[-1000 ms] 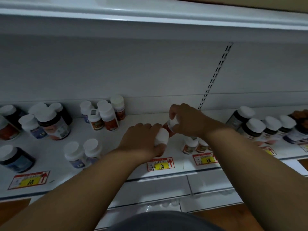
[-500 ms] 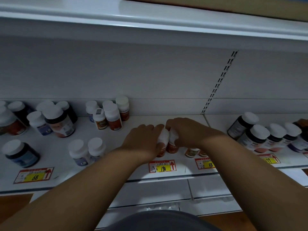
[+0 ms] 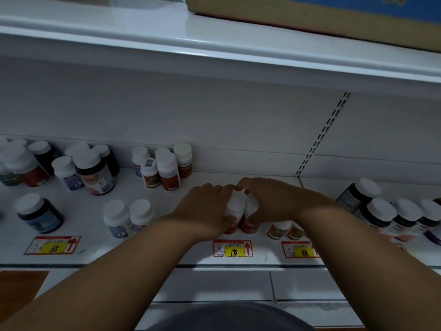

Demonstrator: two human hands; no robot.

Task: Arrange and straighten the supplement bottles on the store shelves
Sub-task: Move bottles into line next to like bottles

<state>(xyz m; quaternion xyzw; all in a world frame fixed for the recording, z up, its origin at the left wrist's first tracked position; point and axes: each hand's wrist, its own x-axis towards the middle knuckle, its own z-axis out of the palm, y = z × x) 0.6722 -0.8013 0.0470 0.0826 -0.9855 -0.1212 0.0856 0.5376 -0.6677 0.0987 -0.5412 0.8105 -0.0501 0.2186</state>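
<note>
Two small white-capped bottles with red labels stand side by side at the front of the white shelf (image 3: 195, 255), just behind the "198" price tag (image 3: 232, 248). My left hand (image 3: 204, 209) grips the left red bottle (image 3: 235, 206) round its cap and side. My right hand (image 3: 274, 199) grips the right red bottle (image 3: 250, 220) the same way. The two bottles touch. My fingertips meet above their caps. Most of each bottle is hidden by my fingers.
Two small bottles (image 3: 285, 229) sit under my right wrist by the "88" tag (image 3: 300, 249). More bottles stand at the back (image 3: 164, 168), front left (image 3: 128, 217), far left (image 3: 38, 215) and right (image 3: 379, 212). A cardboard box (image 3: 310, 15) lies on the upper shelf.
My right hand brought its red bottle down from a tilt and set it upright beside the one in my left hand. Both hands moved together.
</note>
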